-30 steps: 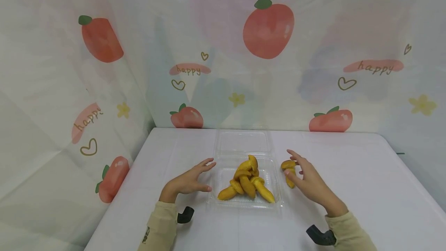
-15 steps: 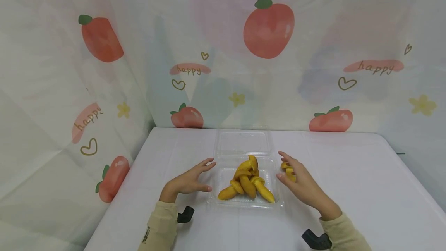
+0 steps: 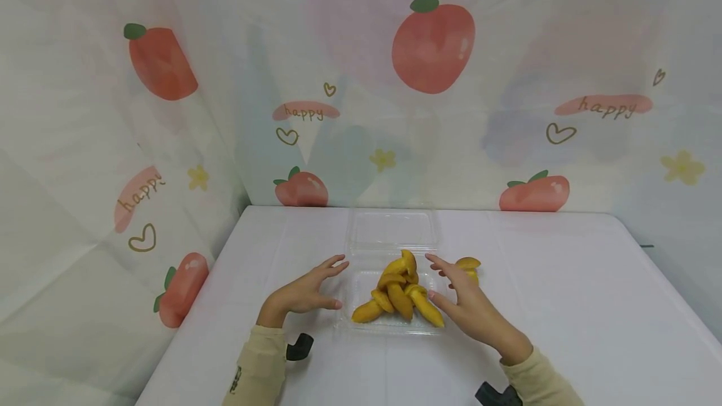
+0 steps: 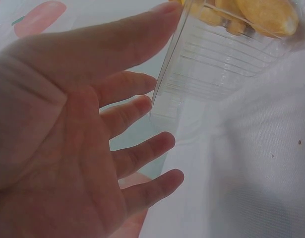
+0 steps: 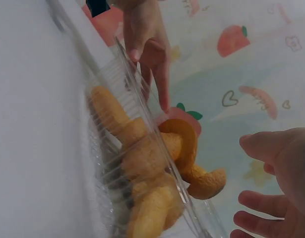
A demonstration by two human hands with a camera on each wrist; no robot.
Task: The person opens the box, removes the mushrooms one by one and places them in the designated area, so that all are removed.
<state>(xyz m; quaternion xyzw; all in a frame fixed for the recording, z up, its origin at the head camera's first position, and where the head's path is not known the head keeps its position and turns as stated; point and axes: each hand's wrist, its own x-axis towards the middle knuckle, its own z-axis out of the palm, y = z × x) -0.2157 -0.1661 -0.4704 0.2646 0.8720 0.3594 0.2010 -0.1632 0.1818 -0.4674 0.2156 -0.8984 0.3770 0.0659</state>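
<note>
Several yellow mushrooms (image 3: 399, 299) lie piled in a clear plastic clamshell box (image 3: 359, 284), whose lid (image 3: 392, 229) is folded back on the table. My left hand (image 3: 304, 291) is at the box's left side with its fingers spread; in the left wrist view its thumb (image 4: 142, 37) reaches the box wall (image 4: 216, 64), though contact is uncertain. Over the box's right edge hovers my right hand (image 3: 474, 311), its thumb and fingers apart and holding nothing. One more mushroom (image 3: 469, 263) lies outside the box, partly hidden behind the right hand.
A white-covered table (image 3: 570, 293) carries everything. Its far edge meets a fabric backdrop (image 3: 350, 49) printed with fruit, and another printed sheet stands along the left. Black curved pieces (image 3: 300, 346) stick out beside both sleeves.
My right hand has moved left from beside the loose mushroom to the box's right edge, without the mushroom. My left hand and the pile have stayed put.
</note>
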